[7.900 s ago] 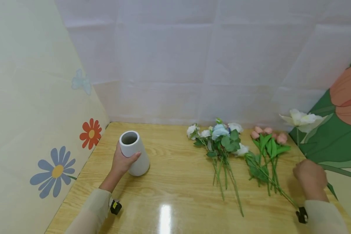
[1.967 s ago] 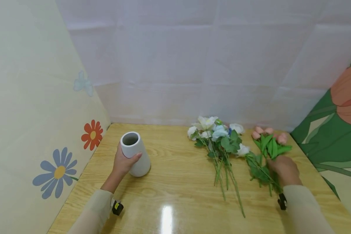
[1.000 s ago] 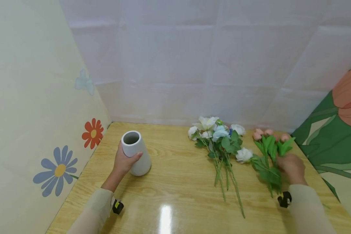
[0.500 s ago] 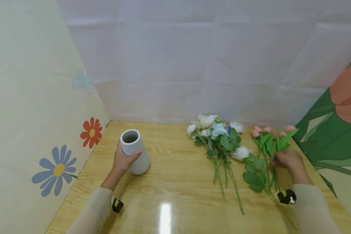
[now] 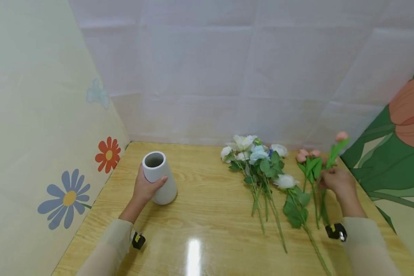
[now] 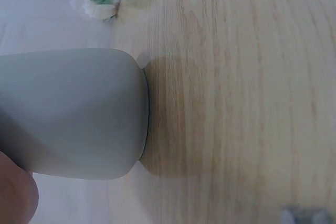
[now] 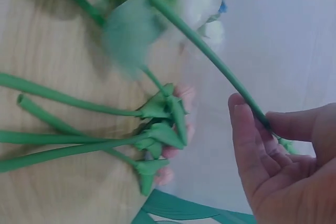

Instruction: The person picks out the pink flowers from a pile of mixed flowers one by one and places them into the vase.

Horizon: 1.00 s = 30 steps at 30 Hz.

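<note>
In the head view my left hand (image 5: 147, 188) grips the white vase (image 5: 165, 188), thumb across its front. The vase stands upright on the table; the left wrist view shows its base (image 6: 126, 114) on the wood. My right hand (image 5: 339, 184) pinches the green stem (image 7: 205, 48) of a pink tulip (image 5: 341, 136) between thumb and fingers, its head raised above the others. Below that hand lie several more pink tulips (image 5: 303, 155) with green stems. Just left of them is a white rose (image 5: 285, 181) with broad leaves, its long stem slanting toward the near edge.
A bunch of white and blue flowers (image 5: 258, 154) lies at the back centre, stems toward me, a white lily (image 5: 244, 142) on top. The wooden table (image 5: 207, 214) meets a pale cloth backdrop (image 5: 193, 76) behind and printed floral panels (image 5: 408, 111) at the sides.
Earlier the right hand held the white lily, which then came to lie on the bunch. The hand went to the tulips and lifted one; the white rose's stem shifted. The left hand stayed on the vase.
</note>
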Motion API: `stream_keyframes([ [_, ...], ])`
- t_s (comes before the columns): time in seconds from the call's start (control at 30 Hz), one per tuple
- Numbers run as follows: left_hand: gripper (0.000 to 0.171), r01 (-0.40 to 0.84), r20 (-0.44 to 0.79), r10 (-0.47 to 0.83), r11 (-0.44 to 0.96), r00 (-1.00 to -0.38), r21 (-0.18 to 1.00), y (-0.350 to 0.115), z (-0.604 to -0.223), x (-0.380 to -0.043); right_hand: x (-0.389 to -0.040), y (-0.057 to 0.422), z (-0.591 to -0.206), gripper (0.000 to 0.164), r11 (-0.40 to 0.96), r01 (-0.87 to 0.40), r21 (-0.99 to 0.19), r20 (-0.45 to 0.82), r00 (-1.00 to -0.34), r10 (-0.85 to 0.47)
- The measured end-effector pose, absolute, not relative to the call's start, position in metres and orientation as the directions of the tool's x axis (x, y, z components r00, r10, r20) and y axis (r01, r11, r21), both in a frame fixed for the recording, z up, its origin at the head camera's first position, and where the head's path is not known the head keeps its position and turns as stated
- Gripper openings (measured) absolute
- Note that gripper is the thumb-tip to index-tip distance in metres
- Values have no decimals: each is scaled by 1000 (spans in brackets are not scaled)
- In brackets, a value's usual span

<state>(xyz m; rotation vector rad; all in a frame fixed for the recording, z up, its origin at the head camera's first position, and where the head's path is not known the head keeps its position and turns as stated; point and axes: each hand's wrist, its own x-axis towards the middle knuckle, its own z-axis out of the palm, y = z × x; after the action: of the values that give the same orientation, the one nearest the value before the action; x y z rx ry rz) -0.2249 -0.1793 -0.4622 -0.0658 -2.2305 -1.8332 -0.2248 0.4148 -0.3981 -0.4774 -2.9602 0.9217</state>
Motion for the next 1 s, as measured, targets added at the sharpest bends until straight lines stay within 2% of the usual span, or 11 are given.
stream_keyframes([
  [0.43,85,201,230,-120,212,-966,956,-179,-462,-225,-220,385,-384,41,759,185,-625,110,-941,320],
  [0.7,87,202,229,-120,201,-966,958,-180,-464,-226,-220,355,-374,41,550,14,-835,174,-941,289],
  [1.0,85,227,253,-120,198,-960,954,-179,-465,-227,-219,323,-368,25,481,-147,-864,281,-935,219],
])
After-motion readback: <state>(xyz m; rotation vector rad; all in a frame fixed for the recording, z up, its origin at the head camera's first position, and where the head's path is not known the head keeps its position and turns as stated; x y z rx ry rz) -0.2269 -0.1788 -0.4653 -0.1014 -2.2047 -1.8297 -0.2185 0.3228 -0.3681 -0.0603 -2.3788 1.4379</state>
